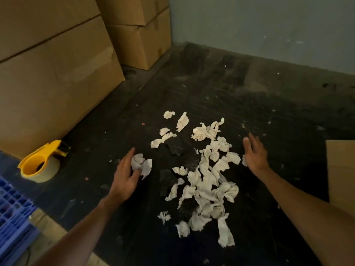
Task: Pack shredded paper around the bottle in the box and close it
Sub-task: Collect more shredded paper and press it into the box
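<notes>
Torn white paper pieces (206,181) lie scattered over a dark floor in the middle of the view. My left hand (125,175) rests at the pile's left edge, its fingers curled against a crumpled piece (141,163). My right hand (254,152) is at the pile's right edge, fingers spread and palm turned inward, touching a small scrap. A flat piece of brown cardboard (341,173) shows at the right edge; whether it is the box I cannot tell. No bottle is in view.
A yellow tape dispenser (41,162) with a clear tape roll sits on the floor at the left. Large stacked cartons (53,70) stand behind it, more cartons (138,35) farther back. A blue plastic crate (13,214) is at the lower left. A grey wall (269,25) closes the back.
</notes>
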Demonstrator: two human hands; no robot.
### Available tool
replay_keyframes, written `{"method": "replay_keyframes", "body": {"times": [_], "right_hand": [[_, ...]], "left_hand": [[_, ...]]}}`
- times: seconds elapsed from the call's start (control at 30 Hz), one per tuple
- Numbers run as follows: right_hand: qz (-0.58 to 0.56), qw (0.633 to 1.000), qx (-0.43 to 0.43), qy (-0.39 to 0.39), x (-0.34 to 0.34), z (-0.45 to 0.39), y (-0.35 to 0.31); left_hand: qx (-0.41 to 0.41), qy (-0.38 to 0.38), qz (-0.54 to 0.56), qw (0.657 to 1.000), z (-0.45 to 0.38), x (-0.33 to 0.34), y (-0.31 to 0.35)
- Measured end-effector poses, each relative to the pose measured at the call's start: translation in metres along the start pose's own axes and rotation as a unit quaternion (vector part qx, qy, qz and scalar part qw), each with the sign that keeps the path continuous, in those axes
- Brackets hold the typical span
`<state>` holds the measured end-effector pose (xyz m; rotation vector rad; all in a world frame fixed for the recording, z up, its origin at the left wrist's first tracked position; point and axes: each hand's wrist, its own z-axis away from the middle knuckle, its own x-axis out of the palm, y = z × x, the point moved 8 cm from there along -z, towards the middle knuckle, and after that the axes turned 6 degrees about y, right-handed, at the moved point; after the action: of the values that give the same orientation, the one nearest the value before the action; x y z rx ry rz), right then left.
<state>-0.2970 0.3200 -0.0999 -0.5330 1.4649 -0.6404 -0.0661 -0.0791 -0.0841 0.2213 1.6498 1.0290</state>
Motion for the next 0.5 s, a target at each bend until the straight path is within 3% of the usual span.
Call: {"method": "replay_keyframes", "body": {"times": [0.1,0.23,0.37,0.43,0.5], "right_hand": [[-0.036,0.992,-0.084,-0.089,0.031,0.030,-0.020],[-0.138,0.964,-0.141,-0.180,0.054,0.086,-0.062],[-0.214,0.972,-0.084,-0.041,0.031,0.047,-0.081],[-0.205,0.977,-0.055,-0.009,0.027,0.006,-0.087],[-0.170,0.984,-0.034,-0.028,0.035,-0.035,-0.092]], "left_hand": [[-0.004,-0.016,-0.010,1.000,-0.004,0.027,-0.001],[0.040,-0.107,0.097,0.989,-0.003,0.053,0.032],[0.110,-0.006,0.075,0.991,-0.047,0.039,0.051],[0.072,0.009,0.087,0.994,-0.087,0.038,0.052],[0.018,-0.024,0.055,0.998,-0.132,0.048,0.049]]}}
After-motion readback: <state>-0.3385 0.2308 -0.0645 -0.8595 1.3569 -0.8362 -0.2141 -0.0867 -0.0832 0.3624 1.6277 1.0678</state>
